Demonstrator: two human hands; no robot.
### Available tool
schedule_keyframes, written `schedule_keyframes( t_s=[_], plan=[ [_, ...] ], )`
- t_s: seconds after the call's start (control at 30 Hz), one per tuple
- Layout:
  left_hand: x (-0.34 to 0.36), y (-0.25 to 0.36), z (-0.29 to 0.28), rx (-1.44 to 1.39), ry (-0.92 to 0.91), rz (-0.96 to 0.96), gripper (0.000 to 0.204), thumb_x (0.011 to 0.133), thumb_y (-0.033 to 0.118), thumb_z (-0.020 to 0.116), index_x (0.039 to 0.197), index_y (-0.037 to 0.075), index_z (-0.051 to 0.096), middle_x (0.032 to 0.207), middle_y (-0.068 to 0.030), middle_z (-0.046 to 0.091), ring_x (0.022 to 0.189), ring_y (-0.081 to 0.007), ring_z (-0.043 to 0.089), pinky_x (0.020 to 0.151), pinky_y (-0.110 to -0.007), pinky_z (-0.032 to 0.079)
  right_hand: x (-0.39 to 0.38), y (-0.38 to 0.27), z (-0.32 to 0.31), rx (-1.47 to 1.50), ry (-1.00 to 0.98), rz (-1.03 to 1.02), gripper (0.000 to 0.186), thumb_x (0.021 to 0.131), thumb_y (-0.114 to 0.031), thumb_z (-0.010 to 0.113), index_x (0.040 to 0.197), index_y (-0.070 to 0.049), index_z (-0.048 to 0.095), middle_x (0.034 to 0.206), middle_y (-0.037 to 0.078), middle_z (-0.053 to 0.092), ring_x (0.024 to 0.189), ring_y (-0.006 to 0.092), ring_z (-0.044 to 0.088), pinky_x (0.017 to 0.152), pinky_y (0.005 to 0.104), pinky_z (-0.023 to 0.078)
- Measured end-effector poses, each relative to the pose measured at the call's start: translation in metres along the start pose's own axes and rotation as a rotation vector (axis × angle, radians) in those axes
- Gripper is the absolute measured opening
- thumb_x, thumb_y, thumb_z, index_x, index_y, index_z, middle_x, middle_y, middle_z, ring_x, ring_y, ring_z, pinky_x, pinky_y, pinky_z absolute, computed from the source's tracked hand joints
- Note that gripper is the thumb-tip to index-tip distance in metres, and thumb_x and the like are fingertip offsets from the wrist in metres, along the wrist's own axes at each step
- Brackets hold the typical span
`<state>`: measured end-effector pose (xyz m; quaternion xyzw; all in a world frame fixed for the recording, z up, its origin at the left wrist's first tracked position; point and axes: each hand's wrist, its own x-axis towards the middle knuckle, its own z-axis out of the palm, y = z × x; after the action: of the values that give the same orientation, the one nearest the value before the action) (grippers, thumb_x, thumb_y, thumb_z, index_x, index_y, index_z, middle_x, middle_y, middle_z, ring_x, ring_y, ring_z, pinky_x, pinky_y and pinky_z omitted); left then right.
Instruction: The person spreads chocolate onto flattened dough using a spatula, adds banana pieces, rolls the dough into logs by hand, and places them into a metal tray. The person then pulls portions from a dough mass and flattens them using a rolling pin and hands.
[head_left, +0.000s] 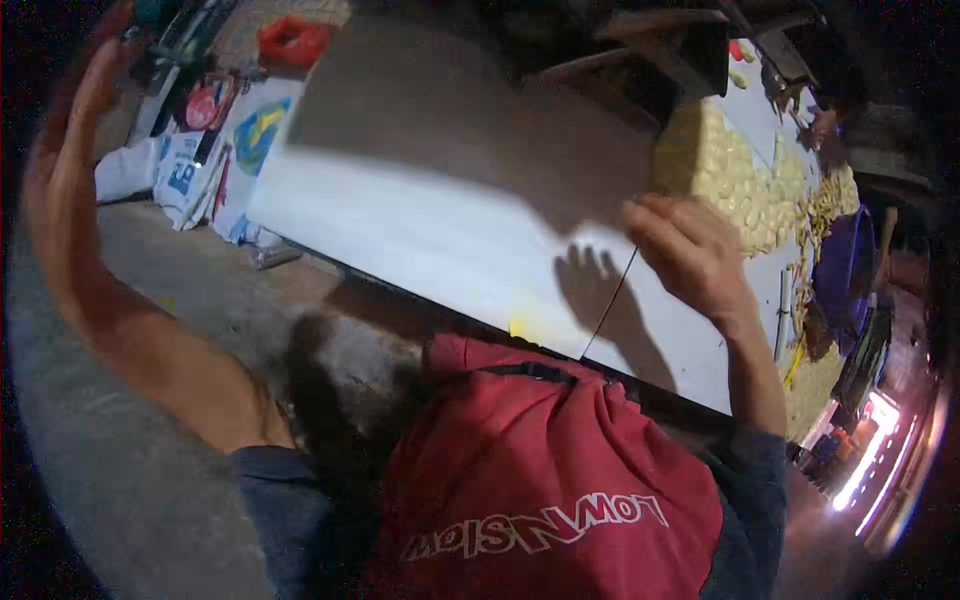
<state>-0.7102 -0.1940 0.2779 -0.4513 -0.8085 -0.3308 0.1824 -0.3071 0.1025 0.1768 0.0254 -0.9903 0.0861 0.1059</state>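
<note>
My right hand (690, 250) hovers above the white tabletop (400, 225), its fingers loosely bent. No object shows in it, and its shadow on the table has the fingers spread apart. A thin dark line, which looks like a seam, crosses the tabletop below that hand. Just beyond it lies a block of pale yellow rounded pieces (745, 175), packed close together. My left arm is stretched out far to the left. The left hand (85, 120) is raised at the picture's rim, near dark objects; its fingers are dim and smeared, so their hold cannot be made out.
Printed sacks (185, 175) and a red plastic bag (293, 42) are past the table's left end. Loose yellowish strips (825, 205) and a purple basin (845, 265) are at the right. A dark wooden structure (660, 55) overhangs the far side. My red apron touches the near edge.
</note>
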Motion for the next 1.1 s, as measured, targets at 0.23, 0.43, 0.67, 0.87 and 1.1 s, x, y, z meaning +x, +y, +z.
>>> schedule_keyframes(
  t_s=[0.23,0.43,0.67,0.87,1.1],
  plan=[
    [-0.192,0.037,-0.004,-0.293,-0.099,-0.652,0.041,0.101,0.020,0.069,0.137,0.003,0.066,0.135,-0.0145,0.068,0.125,-0.0194,0.062,0.104,-0.035,0.049,-0.079,-0.085,0.094,0.294,-0.214,-0.076,0.061,0.099,-0.044,0.062,0.147,-0.008,0.052,0.148,0.014,0.056,0.136,0.0308,0.053,0.108,0.0496,0.044],
    [-0.243,0.101,0.047,-0.484,-0.243,-0.822,0.043,0.100,0.020,0.071,0.138,0.000,0.065,0.130,-0.0148,0.070,0.111,-0.0181,0.067,0.094,-0.033,0.054,-0.074,-0.131,0.140,0.221,-0.130,-0.141,0.079,0.098,-0.058,0.055,0.155,-0.004,0.041,0.161,0.012,0.043,0.152,0.0283,0.035,0.122,0.0589,0.027],
    [-0.275,0.143,0.072,-0.385,-0.325,-0.746,0.046,0.099,0.020,0.073,0.139,0.000,0.064,0.129,-0.0149,0.070,0.113,-0.0183,0.066,0.092,-0.031,0.054,-0.178,-0.086,0.115,0.105,-0.169,0.115,0.081,0.097,-0.058,0.057,0.154,-0.003,0.042,0.159,0.017,0.044,0.150,0.0314,0.039,0.122,0.0618,0.024],
    [-0.293,0.185,0.092,-0.400,-0.365,-0.754,0.045,0.103,0.020,0.067,0.143,0.000,0.061,0.137,-0.0160,0.066,0.123,-0.0212,0.063,0.102,-0.035,0.052,-0.266,-0.067,0.063,0.867,0.291,0.803,0.043,0.102,-0.025,0.065,0.134,0.002,0.063,0.127,0.020,0.070,0.114,0.0302,0.069,0.099,0.0385,0.054],
    [-0.305,0.203,0.098,-0.350,-0.463,-0.703,0.046,0.106,0.026,0.060,0.146,0.006,0.058,0.147,-0.0169,0.059,0.140,-0.0292,0.053,0.117,-0.046,0.044,-0.398,-0.045,0.084,0.050,0.383,1.136,0.055,0.102,-0.034,0.064,0.142,0.003,0.056,0.140,0.021,0.060,0.132,0.0320,0.054,0.111,0.0495,0.038]
  ],
)
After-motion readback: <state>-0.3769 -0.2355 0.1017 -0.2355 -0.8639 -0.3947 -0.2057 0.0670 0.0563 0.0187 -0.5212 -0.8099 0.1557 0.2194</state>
